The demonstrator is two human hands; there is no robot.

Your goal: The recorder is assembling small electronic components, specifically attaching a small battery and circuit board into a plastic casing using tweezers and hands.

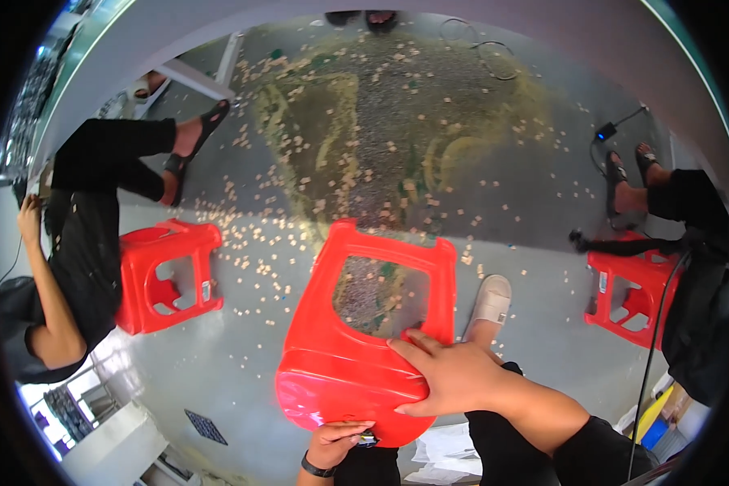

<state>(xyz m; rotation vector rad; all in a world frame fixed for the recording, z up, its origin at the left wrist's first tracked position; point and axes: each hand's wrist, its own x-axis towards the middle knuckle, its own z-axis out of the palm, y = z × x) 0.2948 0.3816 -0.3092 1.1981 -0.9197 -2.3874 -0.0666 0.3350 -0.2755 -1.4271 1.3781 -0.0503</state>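
Note:
A red plastic stool (332,373) is tipped in front of me, its glossy seat toward me and its legs pointing away. My right hand (454,377) grips its right side, the fingers reaching to the opening between the legs and the thumb lying on the seat edge. Against the seat's near edge is my left hand (338,443), a dark band on its wrist and its fingers pressed together. A small dark object (367,438) shows at those fingertips. Its kind is too hidden to tell, and so is the left thumb's hold.
Many small tan pieces (255,235) lie scattered over the grey floor, around a stained, rough patch (389,138). People sit at left and right on red stools (170,275). White paper (445,454) lies near my legs. A cable with a small black box (606,131) is at the right.

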